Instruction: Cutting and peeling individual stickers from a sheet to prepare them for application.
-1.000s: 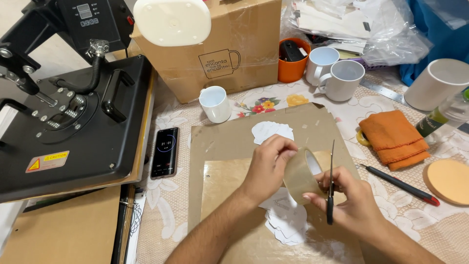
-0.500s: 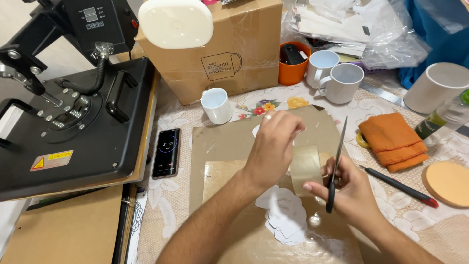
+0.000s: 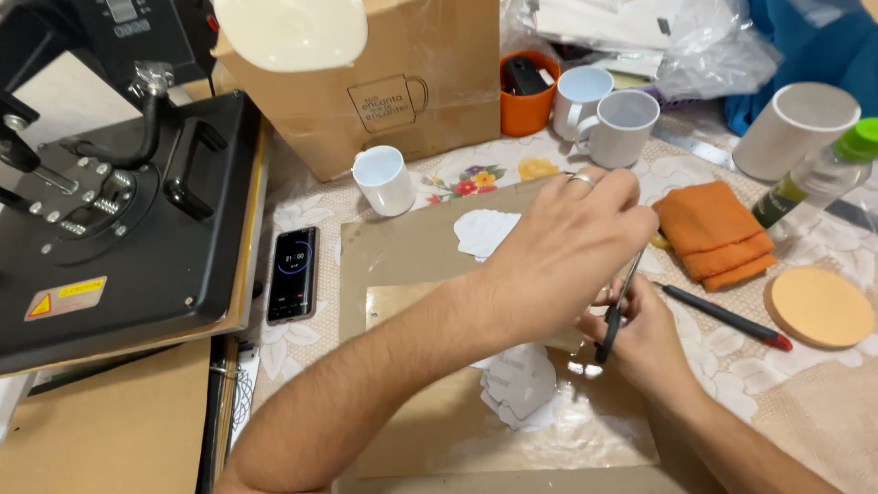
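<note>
Head view: a big black heat press machine (image 3: 119, 201) fills the left side, with a brown cardboard box (image 3: 402, 82) at the far middle. On the floral tablecloth (image 3: 823, 384) lies a flat brown cardboard sheet (image 3: 402, 247) carrying white paper cut-outs (image 3: 521, 389). Above it, the left hand (image 3: 562, 242) reaches across to the right, fingers curled and pinched together; what they grip is hidden. Just beneath and nearer, the right hand (image 3: 640, 343) is closed round the handles of black-handled scissors (image 3: 617, 306), blades pointing far, touching the left hand's fingers. Right of the hands lie a folded orange cloth (image 3: 713, 229), a round cork coaster (image 3: 821, 306) and a black pen with red tip (image 3: 727, 316). Far off stand white ceramic mugs (image 3: 622, 123); a black smartphone (image 3: 293, 274) lies left of the sheet.
</note>
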